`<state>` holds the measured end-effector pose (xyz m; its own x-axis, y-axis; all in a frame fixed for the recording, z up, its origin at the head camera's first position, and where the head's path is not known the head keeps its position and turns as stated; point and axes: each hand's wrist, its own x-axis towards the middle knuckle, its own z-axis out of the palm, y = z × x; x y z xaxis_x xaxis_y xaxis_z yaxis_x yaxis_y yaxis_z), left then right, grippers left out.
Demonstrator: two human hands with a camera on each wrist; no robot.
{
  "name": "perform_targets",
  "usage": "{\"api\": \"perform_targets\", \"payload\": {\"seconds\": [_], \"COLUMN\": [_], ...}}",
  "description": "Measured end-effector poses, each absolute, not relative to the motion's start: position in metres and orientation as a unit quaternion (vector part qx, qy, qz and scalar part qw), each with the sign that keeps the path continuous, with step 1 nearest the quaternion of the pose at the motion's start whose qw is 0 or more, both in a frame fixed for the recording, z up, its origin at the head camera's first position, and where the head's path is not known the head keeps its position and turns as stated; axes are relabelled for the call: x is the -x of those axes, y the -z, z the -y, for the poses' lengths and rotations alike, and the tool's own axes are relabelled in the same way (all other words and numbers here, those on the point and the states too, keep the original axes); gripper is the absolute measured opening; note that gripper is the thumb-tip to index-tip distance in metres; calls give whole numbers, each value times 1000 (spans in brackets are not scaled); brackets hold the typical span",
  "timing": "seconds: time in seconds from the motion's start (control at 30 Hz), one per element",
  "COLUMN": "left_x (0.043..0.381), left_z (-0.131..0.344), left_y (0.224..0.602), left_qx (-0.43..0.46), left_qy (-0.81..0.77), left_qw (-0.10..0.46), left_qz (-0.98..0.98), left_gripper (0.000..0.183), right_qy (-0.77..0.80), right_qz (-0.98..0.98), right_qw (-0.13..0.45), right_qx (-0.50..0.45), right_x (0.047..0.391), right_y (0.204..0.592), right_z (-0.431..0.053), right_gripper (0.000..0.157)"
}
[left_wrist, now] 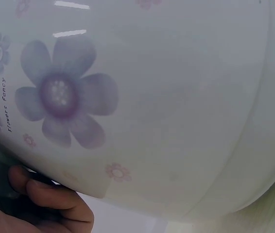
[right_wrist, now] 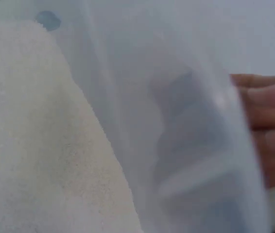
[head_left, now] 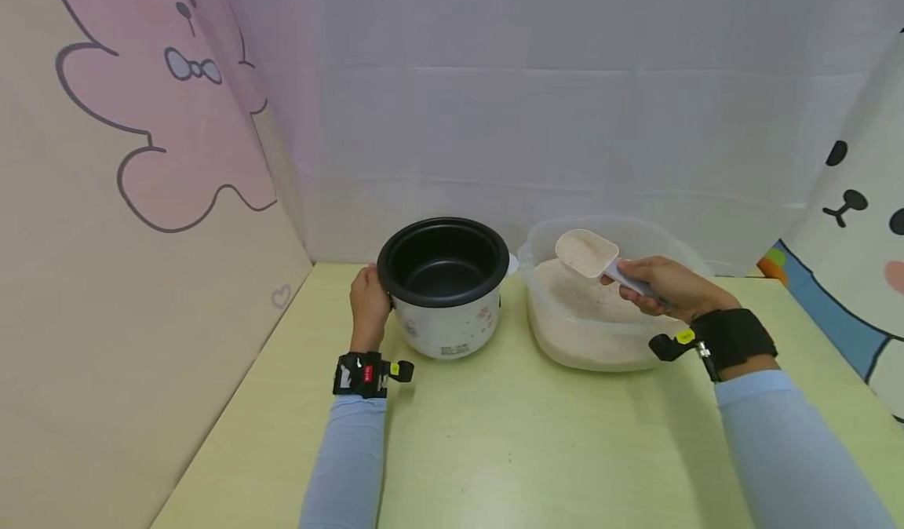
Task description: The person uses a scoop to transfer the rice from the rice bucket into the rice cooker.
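Observation:
A white rice cooker (head_left: 452,329) with a flower print and an uncovered black inner pot (head_left: 446,266) stands upright on the table. My left hand (head_left: 369,308) holds its left side, and the left wrist view shows fingers (left_wrist: 62,201) curled in at the cooker's side handle. In my right hand (head_left: 678,287) is a scoop (head_left: 585,253), gripped by its grey handle and heaped with rice. It is above a translucent plastic tub (head_left: 636,235) holding pale rice (head_left: 568,290). The right wrist view looks through the tub's wall, with the fingers (right_wrist: 268,121) past its edge.
The light yellow-green table (head_left: 523,450) extends in front of the cooker and tub. Behind them hangs a white curtain (head_left: 537,136). Printed cartoon sheets flank the table, with a pink bear (head_left: 191,121) on the left.

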<state>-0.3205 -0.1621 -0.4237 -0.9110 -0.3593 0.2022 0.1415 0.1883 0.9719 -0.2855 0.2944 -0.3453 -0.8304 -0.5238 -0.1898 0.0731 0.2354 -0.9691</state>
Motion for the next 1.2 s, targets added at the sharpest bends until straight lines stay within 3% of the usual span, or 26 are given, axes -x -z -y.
{"api": "perform_targets", "payload": {"seconds": [0.33,0.6,0.77,1.0,1.2], "left_x": [320,320,320,321,324], "left_z": [162,161,162,163,162], "left_y": [425,427,427,427,429], "left_qx": [-69,-71,-70,-65,-68], "left_qy": [632,630,626,629,627], "left_qw": [198,200,197,207,215], "left_qz": [746,747,751,747,746], "left_gripper": [39,38,38,38,38], "right_qy": [740,759,737,655,599], "right_qz": [-614,-600,-626,-728,-774], "right_qw": [255,242,234,169,147], "right_qx": [101,77,97,113,140], "right_x": [283,281,281,280,281], "right_y": [325,298,287,282,282], "right_z": [-262,-220,-200,-180,-166], "right_gripper": [35,27,29,32,32]}}
